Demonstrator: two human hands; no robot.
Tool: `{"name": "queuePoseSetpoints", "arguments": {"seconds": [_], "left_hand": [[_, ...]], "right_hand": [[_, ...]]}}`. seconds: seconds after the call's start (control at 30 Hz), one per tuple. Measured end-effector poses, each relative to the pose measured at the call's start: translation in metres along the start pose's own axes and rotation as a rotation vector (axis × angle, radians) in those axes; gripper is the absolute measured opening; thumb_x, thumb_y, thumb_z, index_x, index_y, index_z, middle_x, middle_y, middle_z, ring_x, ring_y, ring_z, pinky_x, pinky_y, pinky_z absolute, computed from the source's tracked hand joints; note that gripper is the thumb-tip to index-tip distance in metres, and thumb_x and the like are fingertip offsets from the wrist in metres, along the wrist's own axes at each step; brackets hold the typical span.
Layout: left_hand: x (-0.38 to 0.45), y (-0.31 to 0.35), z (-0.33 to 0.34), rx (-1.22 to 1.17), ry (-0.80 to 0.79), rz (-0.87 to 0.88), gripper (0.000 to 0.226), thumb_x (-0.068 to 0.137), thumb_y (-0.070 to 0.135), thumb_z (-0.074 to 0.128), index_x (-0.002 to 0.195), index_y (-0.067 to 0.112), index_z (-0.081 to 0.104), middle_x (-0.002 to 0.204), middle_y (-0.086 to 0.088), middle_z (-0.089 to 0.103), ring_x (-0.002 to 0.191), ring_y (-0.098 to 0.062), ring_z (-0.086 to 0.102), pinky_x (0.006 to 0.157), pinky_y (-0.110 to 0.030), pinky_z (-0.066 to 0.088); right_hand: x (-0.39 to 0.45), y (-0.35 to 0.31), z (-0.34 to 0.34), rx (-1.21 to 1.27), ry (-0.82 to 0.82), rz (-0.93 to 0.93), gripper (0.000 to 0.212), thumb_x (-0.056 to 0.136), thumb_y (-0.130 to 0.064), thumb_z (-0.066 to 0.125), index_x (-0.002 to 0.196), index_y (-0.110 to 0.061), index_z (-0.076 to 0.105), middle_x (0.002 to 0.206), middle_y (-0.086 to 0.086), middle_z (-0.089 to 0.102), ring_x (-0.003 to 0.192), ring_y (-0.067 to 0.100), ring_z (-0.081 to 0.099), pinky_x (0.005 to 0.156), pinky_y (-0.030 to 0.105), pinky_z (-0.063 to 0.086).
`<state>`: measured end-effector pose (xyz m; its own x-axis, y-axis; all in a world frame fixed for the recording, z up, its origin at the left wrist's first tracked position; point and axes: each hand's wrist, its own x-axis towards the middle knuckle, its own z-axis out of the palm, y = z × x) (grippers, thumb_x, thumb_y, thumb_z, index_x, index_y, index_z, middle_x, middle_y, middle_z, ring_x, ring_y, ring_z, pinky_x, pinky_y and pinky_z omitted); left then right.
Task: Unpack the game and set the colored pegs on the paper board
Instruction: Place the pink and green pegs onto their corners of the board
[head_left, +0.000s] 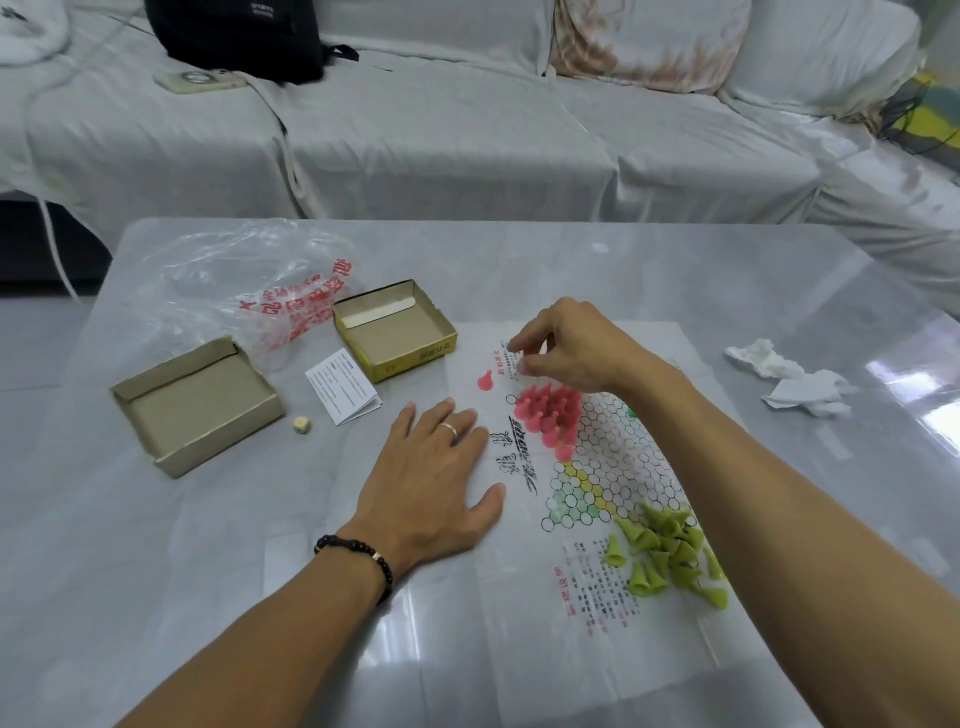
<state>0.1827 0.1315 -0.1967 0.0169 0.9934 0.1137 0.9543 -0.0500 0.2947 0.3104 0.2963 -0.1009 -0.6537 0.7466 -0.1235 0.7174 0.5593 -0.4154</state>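
The paper board (597, 519) lies flat on the grey table, printed with a grid of circles. A tight cluster of red pegs (548, 413) stands on its far corner, and one more red peg (484, 381) lies on the paper just left of the cluster. A heap of green pegs (670, 551) lies tipped over on the board's right side. My left hand (441, 478) presses flat on the board's left edge, fingers straight. My right hand (566, 348) hovers just beyond the red cluster, thumb and forefinger bent with a small gap, and nothing shows between them.
Two open cardboard box halves, a plain one (197, 405) and a yellow one (395, 327), sit left of the board. Near them are a folded leaflet (343, 384), a small die (302, 425) and a crumpled plastic bag (249, 291). Crumpled tissues (789, 379) lie at right. A covered sofa stands behind.
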Motion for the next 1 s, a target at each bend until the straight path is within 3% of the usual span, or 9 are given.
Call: {"name": "queuePoseSetpoints", "arguments": {"seconds": [0.17, 0.3, 0.47, 0.57, 0.77, 1.0], "left_hand": [[0.0, 0.001, -0.001, -0.004, -0.016, -0.005, 0.07, 0.084, 0.061, 0.036, 0.14, 0.021, 0.046, 0.15, -0.002, 0.04, 0.144, -0.022, 0.022, 0.12, -0.047, 0.008], [0.0, 0.0, -0.001, 0.014, -0.032, -0.002, 0.068, 0.086, 0.061, 0.036, 0.142, 0.023, 0.041, 0.152, 0.0, 0.036, 0.145, -0.02, 0.018, 0.119, -0.047, 0.006], [0.0, 0.0, -0.001, 0.011, -0.034, -0.006, 0.069, 0.085, 0.061, 0.035, 0.142, 0.023, 0.042, 0.152, 0.0, 0.036, 0.145, -0.02, 0.018, 0.119, -0.047, 0.006], [0.0, 0.0, -0.001, 0.011, -0.037, -0.008, 0.069, 0.085, 0.061, 0.035, 0.142, 0.022, 0.042, 0.152, 0.0, 0.036, 0.145, -0.021, 0.018, 0.12, -0.047, 0.006], [0.0, 0.0, -0.002, -0.008, -0.023, -0.003, 0.071, 0.083, 0.062, 0.033, 0.14, 0.022, 0.045, 0.151, -0.002, 0.039, 0.144, -0.022, 0.021, 0.12, -0.047, 0.007], [0.001, 0.001, -0.002, -0.008, -0.024, -0.008, 0.075, 0.08, 0.064, 0.026, 0.139, 0.023, 0.045, 0.15, -0.001, 0.039, 0.144, -0.021, 0.021, 0.12, -0.045, 0.007]], "right_hand": [[0.012, -0.012, 0.021, -0.002, -0.006, -0.027, 0.028, 0.084, -0.015, 0.071, 0.111, -0.016, 0.071, 0.097, -0.003, 0.072, 0.08, 0.004, 0.062, 0.077, 0.018, 0.047], [0.019, -0.015, 0.03, -0.093, -0.023, -0.037, 0.019, 0.082, -0.008, 0.065, 0.097, -0.016, 0.075, 0.096, 0.0, 0.074, 0.086, 0.012, 0.067, 0.08, 0.028, 0.055], [0.015, -0.01, 0.024, -0.113, -0.016, -0.031, 0.02, 0.083, -0.006, 0.058, 0.091, -0.015, 0.075, 0.091, -0.001, 0.073, 0.078, 0.013, 0.065, 0.069, 0.026, 0.053], [0.007, -0.006, 0.012, -0.094, 0.009, -0.023, 0.019, 0.083, -0.005, 0.06, 0.092, -0.014, 0.076, 0.093, -0.002, 0.073, 0.081, 0.012, 0.066, 0.074, 0.027, 0.055], [-0.006, -0.004, 0.011, -0.106, -0.068, 0.005, 0.016, 0.084, -0.005, 0.062, 0.087, -0.014, 0.075, 0.083, -0.001, 0.073, 0.071, 0.009, 0.066, 0.063, 0.023, 0.054], [-0.003, -0.004, 0.015, 0.014, -0.14, 0.078, 0.018, 0.085, 0.0, 0.061, 0.079, -0.015, 0.069, 0.07, 0.003, 0.073, 0.061, 0.024, 0.072, 0.058, 0.044, 0.06]]}}
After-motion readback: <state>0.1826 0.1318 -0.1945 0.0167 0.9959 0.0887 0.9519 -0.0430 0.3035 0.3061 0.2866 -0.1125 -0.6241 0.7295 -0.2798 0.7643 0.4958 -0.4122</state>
